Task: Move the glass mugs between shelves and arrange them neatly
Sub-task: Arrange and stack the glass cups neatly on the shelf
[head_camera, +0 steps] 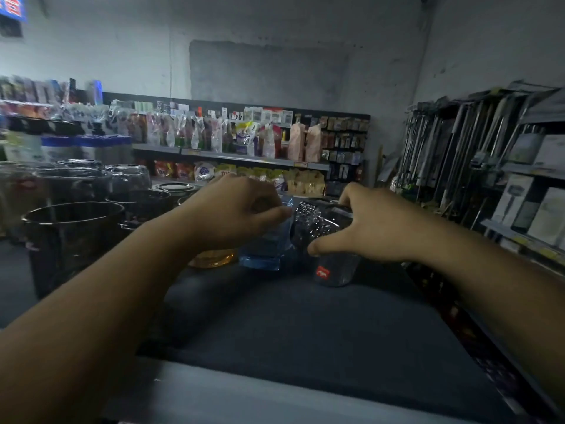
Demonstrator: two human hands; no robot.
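Observation:
On the dark top shelf (275, 325) three glass mugs stand in a row at its far end. My left hand (235, 209) grips the rim of a blue glass mug (263, 249). An amber glass mug (214, 258) sits just left of it, mostly hidden under my left wrist. My right hand (367, 228) is closed over a clear textured glass mug (330, 240) with a red label near its base, touching the blue one's right side.
Large dark glass jars (70, 237) and bowls crowd the shelf's left side. A rack of long-handled tools (458, 154) and boxed goods stands at right. Stocked store shelves (232, 148) run along the back wall.

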